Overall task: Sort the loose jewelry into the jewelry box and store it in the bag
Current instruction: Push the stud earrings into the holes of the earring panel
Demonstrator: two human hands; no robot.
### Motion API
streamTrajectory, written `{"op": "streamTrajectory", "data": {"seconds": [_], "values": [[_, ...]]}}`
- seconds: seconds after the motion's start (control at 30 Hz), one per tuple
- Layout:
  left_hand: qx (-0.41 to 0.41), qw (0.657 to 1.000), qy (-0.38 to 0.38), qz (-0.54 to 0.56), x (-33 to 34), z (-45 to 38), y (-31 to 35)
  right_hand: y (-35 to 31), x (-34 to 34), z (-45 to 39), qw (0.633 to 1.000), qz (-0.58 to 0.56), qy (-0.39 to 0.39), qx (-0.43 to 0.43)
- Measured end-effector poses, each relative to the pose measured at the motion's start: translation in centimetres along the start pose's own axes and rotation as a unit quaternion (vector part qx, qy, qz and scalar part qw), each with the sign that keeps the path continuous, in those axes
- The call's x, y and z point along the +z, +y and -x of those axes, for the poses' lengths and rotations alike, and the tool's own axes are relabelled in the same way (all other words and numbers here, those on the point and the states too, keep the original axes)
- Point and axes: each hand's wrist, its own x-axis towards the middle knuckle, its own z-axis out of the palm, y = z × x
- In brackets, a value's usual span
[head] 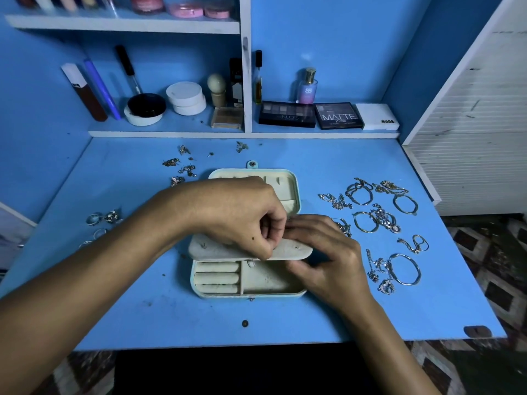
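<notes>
Head view: both hands' fingers are curled, left hand (242,218) and right hand (328,252) pinching the flap (296,250) over the jewelry box (248,292); bracelets (405,269) lie right of it.

Dim, bluish light falls evenly on the flat blue painted counter (313,317); soft shadows sit beneath it, and wide-angle distortion bends its edges.

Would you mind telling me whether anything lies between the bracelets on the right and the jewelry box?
Only the right hand, beside the jewelry box, lies between it and the bracelets; otherwise just bare table.
</notes>
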Motion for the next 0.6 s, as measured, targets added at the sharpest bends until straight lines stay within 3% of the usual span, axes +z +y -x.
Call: {"op": "streamTrajectory", "data": {"seconds": [0.2,0.4,0.5,0.6], "values": [[0.007,0.999,0.011,0.046,-0.1,0.5,-0.7,0.0,0.0,0.0,1.0,-0.009,0.001,0.013],[0.017,0.986,0.087,0.142,-0.4,1.5,-3.2,-0.3,-0.5,-0.8,0.999,-0.006,0.021,0.042],[0.008,0.946,0.173,0.274,-0.3,1.8,-5.1,-0.4,-0.9,-1.6,0.995,-0.013,0.027,0.09],[-0.004,0.88,0.27,0.391,0.4,1.7,-7.2,-0.7,-1.2,-2.8,0.992,-0.04,0.023,0.116]]}}
